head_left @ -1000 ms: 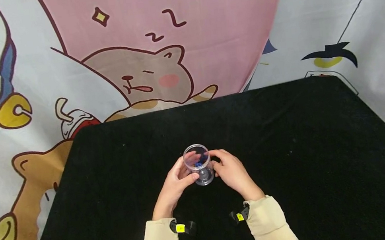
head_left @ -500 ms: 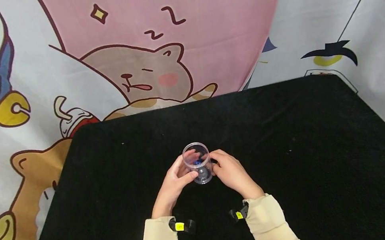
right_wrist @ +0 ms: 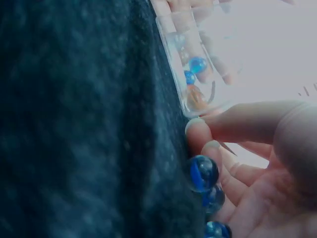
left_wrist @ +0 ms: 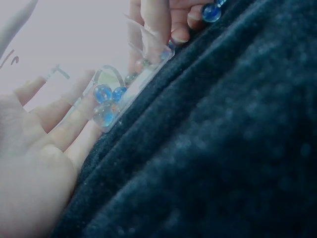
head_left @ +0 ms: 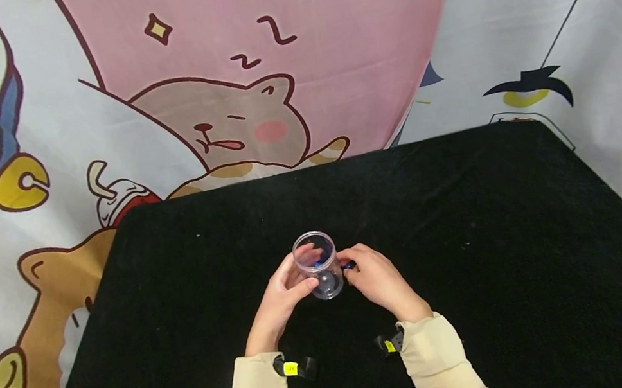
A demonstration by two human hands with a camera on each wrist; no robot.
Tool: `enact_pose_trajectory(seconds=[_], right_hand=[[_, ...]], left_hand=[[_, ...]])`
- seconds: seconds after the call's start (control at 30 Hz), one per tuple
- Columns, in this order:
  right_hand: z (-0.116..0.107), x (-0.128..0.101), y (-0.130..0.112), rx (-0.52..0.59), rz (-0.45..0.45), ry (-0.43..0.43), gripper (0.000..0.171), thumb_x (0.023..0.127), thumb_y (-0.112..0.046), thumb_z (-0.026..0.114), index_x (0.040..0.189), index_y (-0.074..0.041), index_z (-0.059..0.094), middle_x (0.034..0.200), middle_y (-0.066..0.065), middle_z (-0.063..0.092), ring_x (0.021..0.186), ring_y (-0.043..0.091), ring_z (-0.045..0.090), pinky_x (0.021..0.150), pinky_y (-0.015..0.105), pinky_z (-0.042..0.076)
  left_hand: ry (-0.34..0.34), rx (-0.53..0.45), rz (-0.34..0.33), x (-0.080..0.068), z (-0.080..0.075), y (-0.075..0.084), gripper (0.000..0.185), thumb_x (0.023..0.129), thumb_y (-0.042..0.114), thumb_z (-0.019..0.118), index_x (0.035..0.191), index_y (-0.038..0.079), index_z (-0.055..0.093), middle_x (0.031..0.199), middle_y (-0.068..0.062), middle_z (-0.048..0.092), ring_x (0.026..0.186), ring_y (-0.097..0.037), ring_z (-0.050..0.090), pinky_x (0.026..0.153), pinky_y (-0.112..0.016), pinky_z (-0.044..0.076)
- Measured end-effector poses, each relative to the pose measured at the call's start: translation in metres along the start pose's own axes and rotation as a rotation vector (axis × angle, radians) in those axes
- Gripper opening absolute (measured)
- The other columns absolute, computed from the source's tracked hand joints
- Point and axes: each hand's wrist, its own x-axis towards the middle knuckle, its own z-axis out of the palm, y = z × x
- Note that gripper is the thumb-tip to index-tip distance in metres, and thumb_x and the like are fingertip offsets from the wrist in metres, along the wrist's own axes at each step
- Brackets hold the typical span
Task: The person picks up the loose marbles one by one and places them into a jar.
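A clear plastic jar [head_left: 320, 269] stands upright on the black cloth, its mouth facing up. Fingers and thumb of my left hand [head_left: 284, 295] curl round its left side. Several blue and orange marbles [left_wrist: 102, 93] lie inside at the bottom. My right hand [head_left: 376, 280] is close to the jar's right side, fingers loosely bent and their tips near the base. Beside those fingertips, in the right wrist view, are several blue marbles [right_wrist: 203, 173] outside the jar; one blue marble [head_left: 349, 265] shows between thumb and forefinger from above. Whether it is pinched is hard to see.
Black cloth [head_left: 476, 303] covers the table. Behind it hangs a printed cartoon curtain [head_left: 363, 51]. A black strap camera sits on each wrist, left camera [head_left: 296, 368] and right camera [head_left: 390, 344].
My right hand has drawn slightly away to the right, and a blue marble now shows between its thumb and forefinger. The left hand keeps its grip on the jar.
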Motion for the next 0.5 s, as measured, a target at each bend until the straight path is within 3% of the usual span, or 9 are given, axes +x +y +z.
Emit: enact_pose_trajectory(seconds=[0.2, 0.5], right_hand=[[-0.0022, 0.0007, 0.0036, 0.000, 0.046, 0.021, 0.023, 0.081, -0.008, 0.061, 0.103, -0.017, 0.064, 0.092, -0.002, 0.055, 0.071, 0.012, 0.050, 0.061, 0.026, 0.042], [-0.0026, 0.0004, 0.0055, 0.052, 0.047, 0.030, 0.019, 0.083, -0.013, 0.061, 0.102, -0.016, 0.064, 0.085, -0.004, 0.055, 0.063, 0.010, 0.052, 0.055, 0.026, 0.043]], left_hand=[[0.007, 0.010, 0.007, 0.0008, -0.0001, -0.0005, 0.051, 0.088, 0.008, 0.054, 0.135, 0.005, 0.034, 0.133, -0.019, 0.040, 0.123, -0.032, 0.037, 0.098, -0.041, 0.033], [0.030, 0.021, -0.012, 0.0003, 0.0002, -0.0015, 0.050, 0.088, 0.009, 0.053, 0.135, 0.008, 0.035, 0.132, -0.015, 0.043, 0.122, -0.028, 0.040, 0.098, -0.043, 0.032]])
